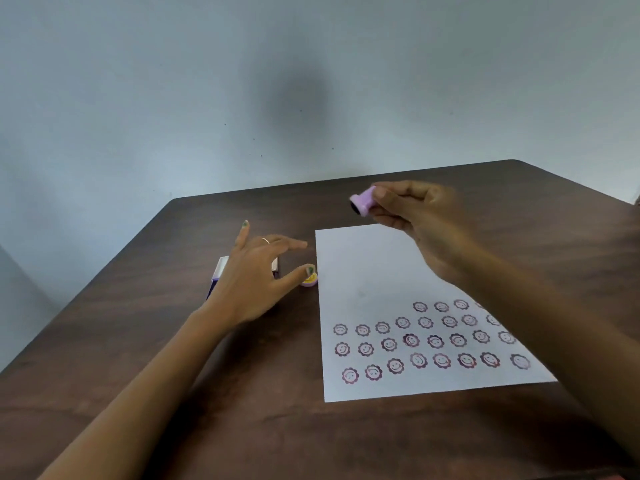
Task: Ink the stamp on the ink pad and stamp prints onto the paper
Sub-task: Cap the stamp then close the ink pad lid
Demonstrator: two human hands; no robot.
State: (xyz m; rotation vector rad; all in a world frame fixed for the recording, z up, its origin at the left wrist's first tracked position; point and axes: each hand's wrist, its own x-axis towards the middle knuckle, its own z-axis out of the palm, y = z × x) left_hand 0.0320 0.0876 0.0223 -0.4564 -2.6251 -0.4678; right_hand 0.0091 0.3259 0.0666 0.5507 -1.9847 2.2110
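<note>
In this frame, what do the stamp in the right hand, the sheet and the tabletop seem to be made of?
Stamp: likely moulded plastic, going by its smooth, even lilac body; its dark face is probably inked rubber, but too blurred to tell. Sheet: plain matte white paper, thin and flat, taking purple prints. Tabletop: dark brown wood grain with a low sheen, solid wood or laminate, unclear which.

paper [381,271] on table [138,341] | box [218,271] left of paper

A dark wooden table [519,188] stands against a plain pale blue-grey wall [207,81], softly lit.
</note>
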